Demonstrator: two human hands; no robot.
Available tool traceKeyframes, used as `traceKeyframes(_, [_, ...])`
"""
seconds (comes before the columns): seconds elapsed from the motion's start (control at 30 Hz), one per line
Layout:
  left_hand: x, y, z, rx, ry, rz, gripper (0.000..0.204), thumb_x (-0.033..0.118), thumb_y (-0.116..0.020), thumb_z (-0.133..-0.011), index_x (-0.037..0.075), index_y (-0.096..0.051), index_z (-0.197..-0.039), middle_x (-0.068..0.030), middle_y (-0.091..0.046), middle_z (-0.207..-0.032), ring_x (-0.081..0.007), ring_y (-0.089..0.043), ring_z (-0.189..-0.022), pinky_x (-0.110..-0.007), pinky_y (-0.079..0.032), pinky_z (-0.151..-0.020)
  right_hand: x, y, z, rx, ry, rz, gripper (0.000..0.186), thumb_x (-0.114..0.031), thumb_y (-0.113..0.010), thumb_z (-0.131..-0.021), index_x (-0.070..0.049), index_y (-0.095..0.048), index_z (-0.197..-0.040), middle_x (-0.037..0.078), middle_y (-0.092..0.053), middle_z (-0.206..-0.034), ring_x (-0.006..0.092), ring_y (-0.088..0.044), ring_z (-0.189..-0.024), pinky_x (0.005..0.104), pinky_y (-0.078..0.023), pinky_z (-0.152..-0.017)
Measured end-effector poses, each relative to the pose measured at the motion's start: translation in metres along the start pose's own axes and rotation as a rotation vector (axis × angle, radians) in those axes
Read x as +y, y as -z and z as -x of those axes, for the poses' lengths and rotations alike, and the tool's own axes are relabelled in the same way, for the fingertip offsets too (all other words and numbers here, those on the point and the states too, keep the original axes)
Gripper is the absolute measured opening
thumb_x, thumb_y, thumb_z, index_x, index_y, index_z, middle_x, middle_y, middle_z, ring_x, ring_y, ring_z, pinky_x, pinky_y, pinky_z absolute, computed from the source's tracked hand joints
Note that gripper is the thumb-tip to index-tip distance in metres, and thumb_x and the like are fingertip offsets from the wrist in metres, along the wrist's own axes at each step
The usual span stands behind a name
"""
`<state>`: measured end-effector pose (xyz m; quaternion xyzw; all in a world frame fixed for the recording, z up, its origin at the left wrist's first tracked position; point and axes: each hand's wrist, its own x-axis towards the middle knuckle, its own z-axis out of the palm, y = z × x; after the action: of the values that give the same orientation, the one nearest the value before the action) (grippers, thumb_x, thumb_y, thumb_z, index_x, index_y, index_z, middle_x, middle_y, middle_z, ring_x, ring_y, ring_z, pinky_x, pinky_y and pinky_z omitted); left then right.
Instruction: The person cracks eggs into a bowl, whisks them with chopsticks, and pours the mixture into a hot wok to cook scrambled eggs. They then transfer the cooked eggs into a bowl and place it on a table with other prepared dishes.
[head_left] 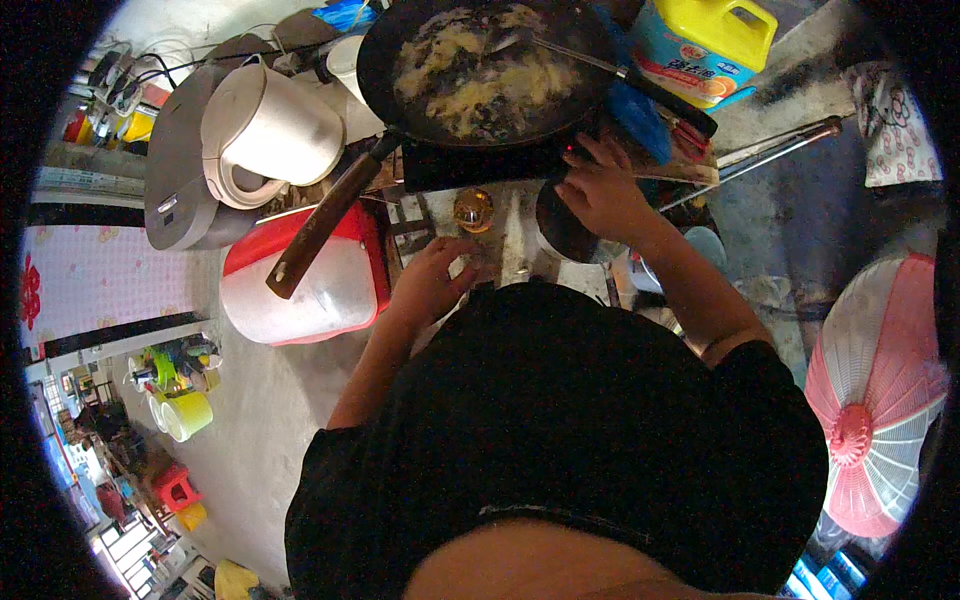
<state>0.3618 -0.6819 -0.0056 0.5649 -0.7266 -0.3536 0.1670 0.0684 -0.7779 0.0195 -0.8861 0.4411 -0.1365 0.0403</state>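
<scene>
A dark wok (pixel 375 75) with bubbling, yellowish food (pixel 480 70) sits on a black cooktop (pixel 480 172). Its wooden handle (pixel 325 225) points toward me on the left. A metal spatula (pixel 575 53) rests in the wok, its black handle over the right rim. My right hand (pixel 607 190) is open, fingers stretched to the cooktop's front edge beside a small red light; whether a fingertip presses there cannot be seen. My left hand (pixel 433 280) hangs open and loosely bent, holding nothing, near a small round amber-coloured vessel (pixel 474 211).
A white kettle (pixel 275 120) and a grey appliance (pixel 175 190) stand left of the wok, above a red-and-white container (pixel 300 290). A yellow jug (pixel 700 50) stands behind right. Metal tongs (pixel 760 165) stick out rightward. A pink fan (pixel 850 435) is at far right.
</scene>
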Motion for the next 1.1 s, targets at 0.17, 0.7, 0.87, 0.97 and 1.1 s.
traceKeyframes(0.17, [-0.031, -0.023, 0.009, -0.059, 0.016, -0.021, 0.034, 0.027, -0.062, -0.085, 0.009, -0.060, -0.114, -0.0154, -0.058, -0.115, -0.0344, -0.060, -0.099, -0.043, -0.049, -0.084, 0.006, -0.008, 0.036, 0.037, -0.027, -0.276, 0.029, -0.030, -0.054, -0.089, -0.004, -0.066, -0.089, 0.016, -0.060, -0.113, 0.0373, -0.048, -0.113, 0.0529, -0.036, -0.094])
traceKeyframes(0.7, [-0.043, -0.019, 0.090, -0.199, 0.547, -0.226, 0.048, 0.050, -0.037, -0.095, 0.013, -0.063, -0.108, -0.0194, -0.065, -0.095, -0.0376, -0.063, -0.088, -0.048, -0.051, -0.075, -0.060, -0.086, -0.015, -0.661, 0.246, -0.779, 0.038, -0.026, -0.041, -0.099, -0.008, -0.050, -0.131, 0.013, -0.065, -0.108, 0.0207, -0.065, -0.087, 0.0361, -0.050, -0.075])
traceKeyframes(0.87, [-0.062, 0.035, 0.169, 0.255, 0.816, -0.080, 0.034, 0.028, -0.034, -0.096, 0.010, -0.049, -0.121, -0.0220, -0.065, -0.092, -0.0390, -0.064, -0.088, -0.049, -0.050, -0.077, -0.136, -0.103, -0.045, -0.726, 0.644, -0.954, 0.042, -0.020, -0.045, -0.097, -0.006, -0.043, -0.136, 0.015, -0.056, -0.126, 0.0244, -0.059, -0.109, 0.0363, -0.045, -0.093])
traceKeyframes(0.97, [-0.099, 0.066, 0.238, 0.668, 0.657, -0.083, 0.036, 0.021, -0.045, -0.092, 0.010, -0.048, -0.126, -0.0234, -0.062, -0.102, -0.0370, -0.062, -0.092, -0.047, -0.049, -0.080, -0.189, -0.113, -0.057, -0.975, 0.593, -1.086, 0.043, -0.021, -0.047, -0.097, -0.006, -0.043, -0.137, 0.015, -0.049, -0.135, 0.0261, -0.054, -0.118, 0.0363, -0.040, -0.100])
traceKeyframes(1.1, [-0.186, 0.124, 0.342, 0.907, 0.594, -0.156, 0.042, 0.017, -0.057, -0.087, 0.009, -0.048, -0.127, -0.0200, -0.057, -0.108, -0.0325, -0.061, -0.089, -0.043, -0.050, -0.079, -0.248, -0.048, -0.083, -1.134, 0.618, -0.630, 0.040, -0.018, -0.048, -0.097, -0.006, -0.046, -0.135, 0.015, -0.050, -0.136, 0.0249, -0.049, -0.123, 0.0353, -0.037, -0.102])
